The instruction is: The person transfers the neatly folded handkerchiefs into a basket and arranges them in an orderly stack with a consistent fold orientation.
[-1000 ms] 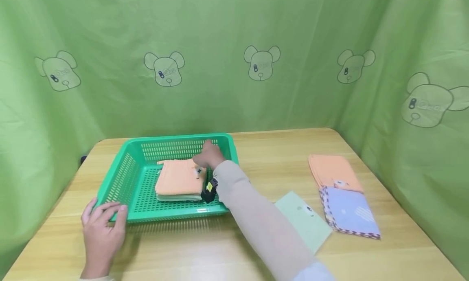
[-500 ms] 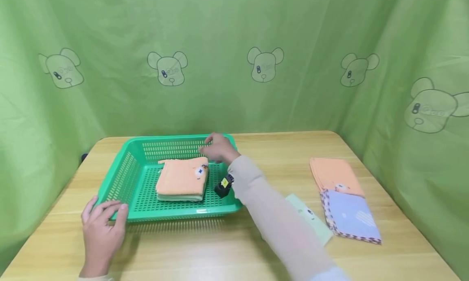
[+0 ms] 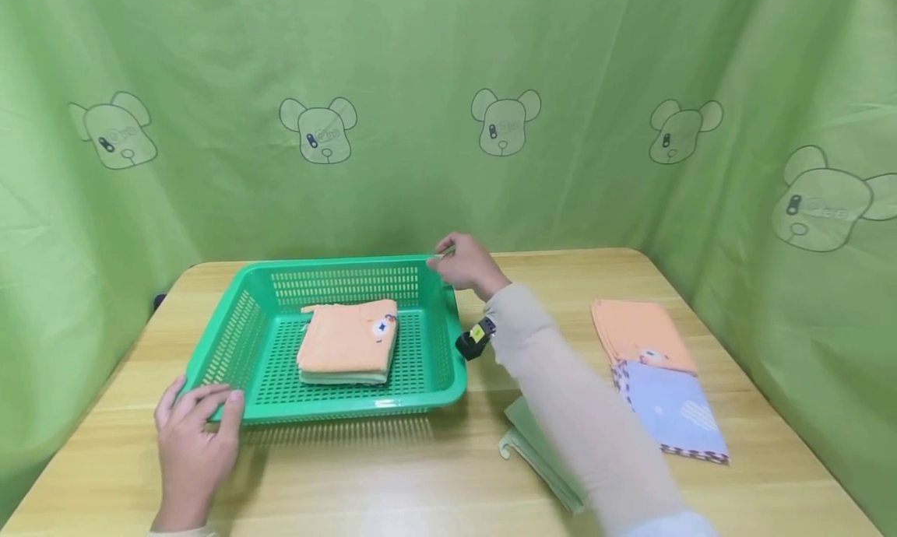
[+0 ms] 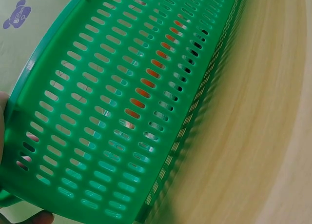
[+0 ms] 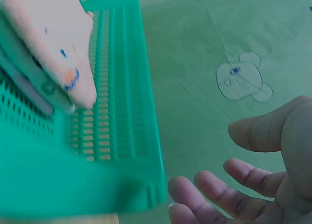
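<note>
A green plastic basket [image 3: 336, 407] with slotted walls stands on the table. Inside lies a stack of folded small towels with a peach towel [image 3: 343, 338] on top, a bear face at its corner. My left hand [image 3: 199, 447] holds the basket's near-left corner, thumb on the front rim and fingers over the side. Above the far-right corner is my right hand [image 3: 468, 264]; in the right wrist view its fingers [image 5: 209, 187] are loosely spread, hold nothing and stand just off the basket. A folded light green towel [image 3: 539, 447] lies partly hidden beneath the right forearm.
On the right side of the table, a folded peach towel [image 3: 641, 331] lies against a blue towel [image 3: 683, 408] with a checked border. Green curtains [image 3: 420, 171] printed with bear heads hang behind and beside the wooden table [image 3: 336, 490].
My right hand has lifted off the towel stack and moved right, out to the basket's far-right corner. The left hand and the basket have stayed in place.
</note>
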Available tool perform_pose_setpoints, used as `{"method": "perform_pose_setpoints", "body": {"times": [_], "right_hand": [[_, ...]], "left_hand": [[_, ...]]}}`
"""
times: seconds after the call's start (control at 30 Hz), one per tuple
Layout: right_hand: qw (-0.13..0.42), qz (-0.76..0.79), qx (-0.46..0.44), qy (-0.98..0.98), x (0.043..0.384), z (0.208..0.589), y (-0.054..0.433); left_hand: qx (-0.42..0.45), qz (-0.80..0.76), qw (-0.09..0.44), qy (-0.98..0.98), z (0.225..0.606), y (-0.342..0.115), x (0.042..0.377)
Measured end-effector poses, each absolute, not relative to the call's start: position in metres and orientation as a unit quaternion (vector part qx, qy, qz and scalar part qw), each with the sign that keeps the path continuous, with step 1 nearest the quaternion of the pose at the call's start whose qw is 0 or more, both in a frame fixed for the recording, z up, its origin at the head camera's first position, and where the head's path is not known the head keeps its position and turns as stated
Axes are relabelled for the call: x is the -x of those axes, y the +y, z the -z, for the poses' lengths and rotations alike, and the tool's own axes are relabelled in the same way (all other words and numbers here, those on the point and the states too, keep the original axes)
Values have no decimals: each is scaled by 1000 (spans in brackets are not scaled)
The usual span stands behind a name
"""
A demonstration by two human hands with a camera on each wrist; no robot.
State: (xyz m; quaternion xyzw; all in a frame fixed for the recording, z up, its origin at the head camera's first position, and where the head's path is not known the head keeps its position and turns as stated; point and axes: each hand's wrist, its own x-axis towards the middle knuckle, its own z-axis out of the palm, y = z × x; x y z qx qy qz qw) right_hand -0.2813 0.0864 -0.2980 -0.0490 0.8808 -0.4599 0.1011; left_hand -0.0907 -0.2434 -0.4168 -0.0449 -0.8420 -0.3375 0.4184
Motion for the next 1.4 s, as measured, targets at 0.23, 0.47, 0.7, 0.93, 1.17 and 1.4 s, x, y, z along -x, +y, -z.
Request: {"method": "perform_pose_setpoints", "body": {"times": [0.23,0.47,0.7,0.93,1.17,1.4], "right_hand": [[83,453,35,887,288,300,121],[84,447,17,890,293,307,156],[86,445,4,892,295,316,196],[84,427,-7,900,294,322,230],[84,432,-22,897,292,327,260],[88,429,-40,898,285,332,290]], "left_hand": [[55,340,425,-837,418,-244,92],[55,340,428,-836,420,-244,92],[56,334,429,-838,420,-243,91],[50,335,428,-838,420,-244,91],[47,335,426,-839,420,-244,90],[50,333,426,-840,419,-244,91]]}}
